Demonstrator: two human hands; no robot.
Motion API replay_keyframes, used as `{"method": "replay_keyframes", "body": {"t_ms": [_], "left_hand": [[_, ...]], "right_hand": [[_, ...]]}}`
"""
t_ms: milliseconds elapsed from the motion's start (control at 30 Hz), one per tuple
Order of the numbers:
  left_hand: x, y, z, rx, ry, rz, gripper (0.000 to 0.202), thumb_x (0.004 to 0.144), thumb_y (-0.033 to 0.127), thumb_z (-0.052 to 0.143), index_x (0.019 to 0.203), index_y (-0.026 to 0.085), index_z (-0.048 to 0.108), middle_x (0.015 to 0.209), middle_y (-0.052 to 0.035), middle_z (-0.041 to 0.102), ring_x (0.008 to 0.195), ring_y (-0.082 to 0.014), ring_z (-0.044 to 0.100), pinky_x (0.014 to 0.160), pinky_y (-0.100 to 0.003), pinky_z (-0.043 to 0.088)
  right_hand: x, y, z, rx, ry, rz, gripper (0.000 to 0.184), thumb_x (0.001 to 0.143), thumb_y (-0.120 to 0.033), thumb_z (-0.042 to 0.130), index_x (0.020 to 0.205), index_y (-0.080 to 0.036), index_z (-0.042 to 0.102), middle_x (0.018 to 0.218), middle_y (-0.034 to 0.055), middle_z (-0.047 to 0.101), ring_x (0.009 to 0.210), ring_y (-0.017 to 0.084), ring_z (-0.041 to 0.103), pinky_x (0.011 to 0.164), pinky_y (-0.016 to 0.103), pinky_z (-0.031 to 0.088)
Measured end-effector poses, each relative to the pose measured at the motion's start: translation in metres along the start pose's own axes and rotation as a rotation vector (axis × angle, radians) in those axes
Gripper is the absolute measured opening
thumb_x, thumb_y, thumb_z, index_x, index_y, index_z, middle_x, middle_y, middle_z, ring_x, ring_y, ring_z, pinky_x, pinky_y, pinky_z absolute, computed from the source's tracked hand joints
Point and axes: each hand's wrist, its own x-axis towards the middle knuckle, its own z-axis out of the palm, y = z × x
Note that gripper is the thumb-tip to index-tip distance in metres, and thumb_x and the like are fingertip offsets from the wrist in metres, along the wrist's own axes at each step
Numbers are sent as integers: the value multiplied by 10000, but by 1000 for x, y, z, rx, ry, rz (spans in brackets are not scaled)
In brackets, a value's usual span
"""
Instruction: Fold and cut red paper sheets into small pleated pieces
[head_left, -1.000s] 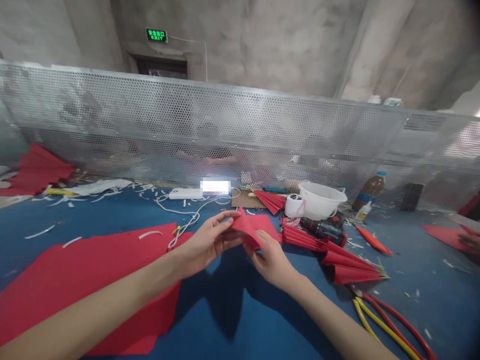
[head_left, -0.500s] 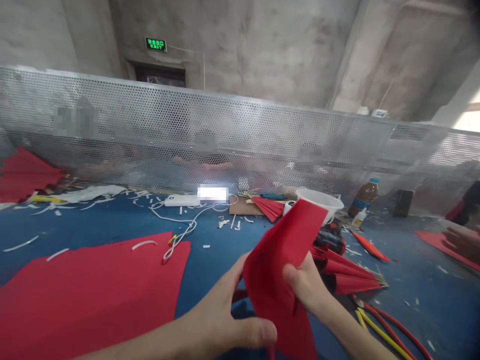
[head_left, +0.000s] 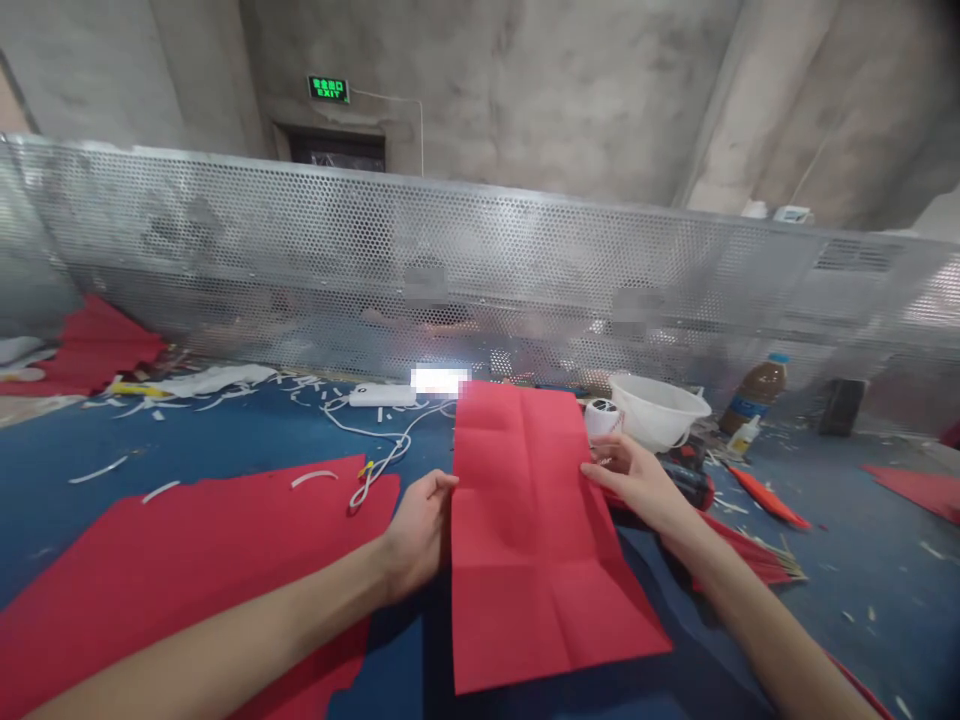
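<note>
A creased red sheet [head_left: 525, 530], paper or cloth, is spread open in front of me, its fold lines crossing the middle. My left hand [head_left: 421, 530] pinches its left edge, thumb in front and the other fingers hidden behind. On the opposite edge my right hand [head_left: 630, 480] grips the sheet between thumb and fingers. To the left, a larger red piece [head_left: 247, 540] lies flat on the blue table [head_left: 427, 640], with white strips on top. Folded red pleats with thin sticks [head_left: 757, 550] lie beyond my right forearm.
At the back right stand a white bucket [head_left: 660, 410], a brown-filled bottle [head_left: 757, 390] and a small glue bottle [head_left: 745, 436]. A white power strip [head_left: 382, 395] and its cable lie near the perforated metal screen [head_left: 300, 250]. White scraps litter the table.
The red sheet, folded over in my hands before, is now opened out flat and upright. My left hand has moved to its left edge, my right hand up to its right edge.
</note>
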Motion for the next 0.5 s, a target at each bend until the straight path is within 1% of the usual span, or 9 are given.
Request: {"method": "replay_keyframes", "body": {"t_ms": [67,100,133,200,267,300,367,433,500], "left_hand": [[3,-2,-2,5,10,35,190,796,230,554,886,131,689,828,-88,766,770,-261,738,767,-354,579],[4,-4,-3,11,35,47,155,791,224,562,846,133,674,793,-80,756,734,-251,731,744,-347,579],[5,-7,-4,19,66,56,106,777,206,575,803,139,654,749,-65,739,686,-233,718,713,-333,575],[4,-13,-5,57,139,88,43,713,132,612,741,162,601,673,-17,696,599,-189,677,643,-295,553],[2,-16,-4,115,201,139,158,656,71,637,747,182,572,670,17,677,593,-170,663,617,-275,538],[0,-16,-3,140,225,160,187,645,64,647,756,190,565,680,23,676,605,-172,665,614,-276,538],[-3,-13,2,162,260,182,190,657,93,671,757,202,550,672,28,667,606,-178,659,592,-281,536],[-6,-9,8,160,266,175,198,664,109,698,766,207,559,667,27,672,598,-180,655,578,-280,534],[-9,-5,12,171,197,165,210,649,86,718,788,198,605,687,10,698,594,-180,660,575,-276,535]], "right_hand": [[-2,7,16,-51,113,-50,652,757,-560,742,1238,-145,594,1206,197,672,1101,365,645,1015,586,470],[-7,8,26,-68,116,-82,641,772,-536,742,1267,-164,576,1287,189,635,1171,355,612,1068,566,435],[-14,8,36,-90,83,-122,604,802,-511,729,1284,-183,573,1340,171,610,1237,340,577,1106,535,412],[-30,5,54,-208,-51,-199,619,922,-497,608,1430,-178,459,1487,178,495,1384,317,463,1166,516,355],[-44,2,68,-291,-138,-205,703,953,-533,565,1525,-180,359,1601,169,359,1485,316,321,1212,530,283],[-48,0,73,-315,-139,-201,724,964,-550,542,1549,-182,329,1629,158,314,1510,313,268,1229,536,245],[-52,-2,79,-319,-94,-171,765,971,-592,503,1578,-176,294,1656,145,262,1537,311,195,1252,547,171],[-52,-3,81,-227,-69,-86,805,973,-639,455,1596,-170,259,1669,141,230,1546,306,173,1261,540,133],[-49,-4,81,-51,-125,65,836,971,-694,385,1609,-178,227,1675,133,212,1546,298,191,1259,532,145]]}}
